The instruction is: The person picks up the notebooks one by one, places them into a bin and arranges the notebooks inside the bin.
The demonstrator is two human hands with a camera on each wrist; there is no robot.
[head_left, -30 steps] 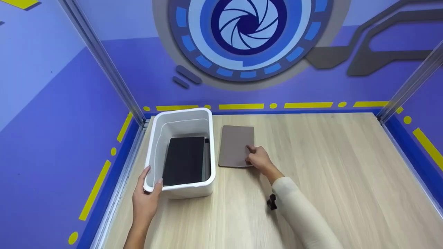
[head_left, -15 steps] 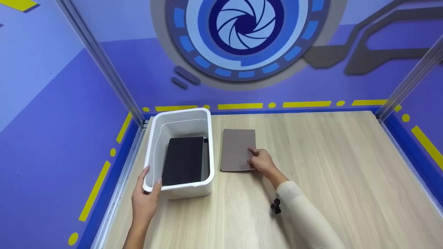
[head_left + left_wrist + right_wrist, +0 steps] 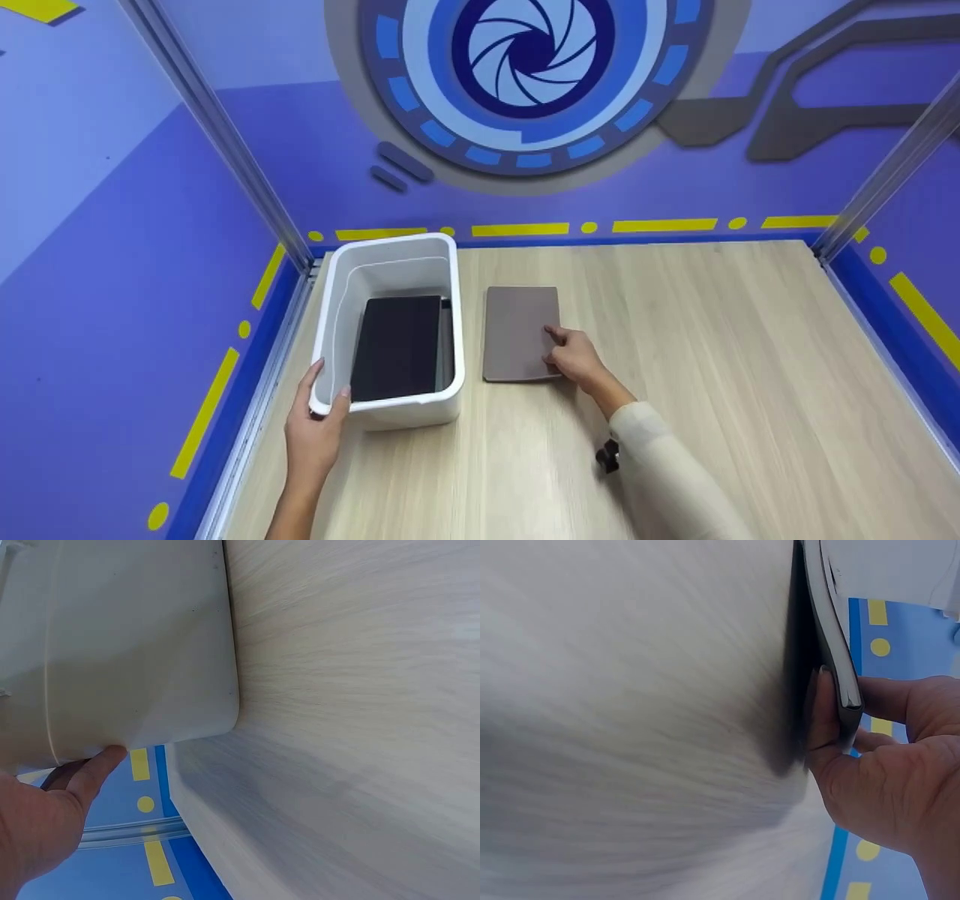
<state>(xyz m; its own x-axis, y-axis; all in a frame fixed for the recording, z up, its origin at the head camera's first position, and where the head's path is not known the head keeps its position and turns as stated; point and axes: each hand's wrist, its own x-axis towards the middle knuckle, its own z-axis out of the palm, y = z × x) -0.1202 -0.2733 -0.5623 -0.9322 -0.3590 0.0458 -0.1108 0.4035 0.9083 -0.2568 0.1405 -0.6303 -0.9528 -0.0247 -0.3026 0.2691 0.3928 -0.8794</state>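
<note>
A taupe notebook (image 3: pixel 520 334), cover up, is just right of the white bin, close over the wooden table. My right hand (image 3: pixel 581 358) pinches its right edge near the front corner. In the right wrist view the pale page edges of the notebook (image 3: pixel 834 630) show, with the thumb on one cover and fingers on the other. At the near left corner of the white plastic bin (image 3: pixel 405 414), my left hand (image 3: pixel 313 435) grips the rim. Inside the bin lies a flat black rectangular item (image 3: pixel 397 349), with the edge of another dark item (image 3: pixel 448 345) showing along its right side.
Purple-blue printed walls (image 3: pixel 247 172) enclose the table (image 3: pixel 712 360) at the back and both sides. A metal rail (image 3: pixel 259 412) runs along the left edge of the tabletop. A small black clip-like part (image 3: pixel 608 456) sits beside the right sleeve.
My right hand has drawn the notebook toward me and slightly to the right, widening its gap from the bin. The left hand stays at the bin's corner.
</note>
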